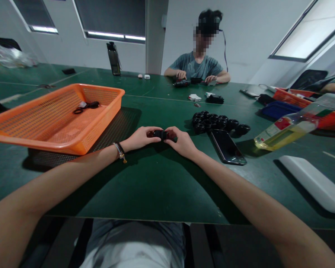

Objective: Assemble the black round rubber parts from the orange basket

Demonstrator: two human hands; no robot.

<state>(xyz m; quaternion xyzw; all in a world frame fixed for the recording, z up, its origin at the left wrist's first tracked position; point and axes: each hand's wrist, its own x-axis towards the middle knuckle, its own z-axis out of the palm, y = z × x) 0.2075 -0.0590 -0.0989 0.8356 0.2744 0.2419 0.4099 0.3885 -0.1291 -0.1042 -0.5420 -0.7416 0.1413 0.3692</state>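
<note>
Head view looks down on a green table [156, 186] where both of the person's hands meet over a small black part [159, 134]. Left hand [139, 138] lies with its fingers curled, thumb and fingertips pinching the left end of the part. Right hand [181, 143] mirrors it, fingers bent and pinching the right end, so the part sits between the two hands, just above or on the table surface; I cannot tell which. A bracelet [120, 150] circles the left wrist.

Just right of the hands, a dark phone [227, 147] lies flat on the table. Behind it sits a heap of black round parts [217, 123], touching one another. Farther right, a clear bottle [290, 128] with yellow liquid lies on its side, and a white flat object [312, 182] rests near the table's edge.

To the left, an orange basket [44, 123] stands on a dark mat [120, 126], with a small black item [86, 106] inside it.

Across the table, another person [198, 65] sits with both hands on some dark object [182, 82]. A dark drinking bottle [114, 59] stands upright at the far side, well apart from the hands.
</note>
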